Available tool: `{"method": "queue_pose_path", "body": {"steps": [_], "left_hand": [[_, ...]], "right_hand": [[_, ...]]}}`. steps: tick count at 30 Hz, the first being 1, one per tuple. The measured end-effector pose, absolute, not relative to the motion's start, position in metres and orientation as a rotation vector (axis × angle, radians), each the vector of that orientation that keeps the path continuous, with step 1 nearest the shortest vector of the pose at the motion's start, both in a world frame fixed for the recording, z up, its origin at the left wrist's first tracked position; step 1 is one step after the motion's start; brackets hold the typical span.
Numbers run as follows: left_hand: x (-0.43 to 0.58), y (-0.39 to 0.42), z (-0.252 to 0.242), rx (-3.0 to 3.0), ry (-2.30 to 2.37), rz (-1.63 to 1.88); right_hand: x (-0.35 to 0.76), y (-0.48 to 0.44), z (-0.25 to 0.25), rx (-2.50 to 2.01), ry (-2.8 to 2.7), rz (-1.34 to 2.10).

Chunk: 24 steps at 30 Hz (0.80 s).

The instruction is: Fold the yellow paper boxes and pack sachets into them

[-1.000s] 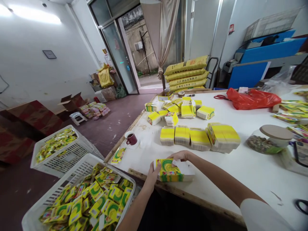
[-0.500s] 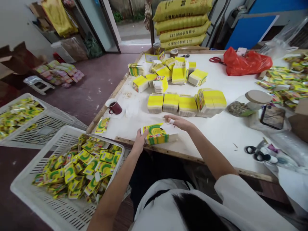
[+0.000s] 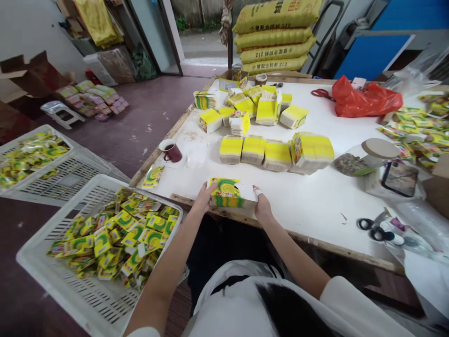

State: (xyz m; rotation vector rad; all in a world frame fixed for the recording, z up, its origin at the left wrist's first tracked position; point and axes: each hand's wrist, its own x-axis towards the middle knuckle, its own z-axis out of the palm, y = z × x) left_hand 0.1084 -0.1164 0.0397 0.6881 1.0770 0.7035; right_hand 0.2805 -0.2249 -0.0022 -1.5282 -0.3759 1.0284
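Observation:
Near the table's front edge lies a stack of yellow, green and white printed cards (image 3: 228,193). My left hand (image 3: 202,199) grips its left end, thumb on top. At its right end my right hand (image 3: 262,206) closes round the white part, with a white wrap on one finger. Beyond the stack stands a row of yellow-topped card stacks (image 3: 253,150); a looser group of yellow card stacks (image 3: 245,106) sits farther back. A single yellow-green packet (image 3: 153,177) lies to the left of my hands.
A dark red mug (image 3: 171,152) stands near the table's left edge. White crates (image 3: 101,299) of packets are on the left. To the right are a lidded jar (image 3: 366,157), a phone (image 3: 400,179), scissors (image 3: 377,229) and a red plastic bag (image 3: 365,97).
My right hand has come down from above the stack to grip its right end. My left hand keeps its hold at the left end. The view has shifted slightly.

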Motion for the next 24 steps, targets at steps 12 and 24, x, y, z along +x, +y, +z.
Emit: {"method": "queue_pose_path", "body": {"steps": [12,24], "left_hand": [[0.079,-0.12,0.037,0.72,1.221,0.924],[0.016,-0.204,0.018,0.559,1.21,1.151]], "right_hand": [[0.305,-0.241,0.054,-1.579,-0.653,0.59],[0.264,-0.213,0.092,-2.197,-1.738,0.194]]}}
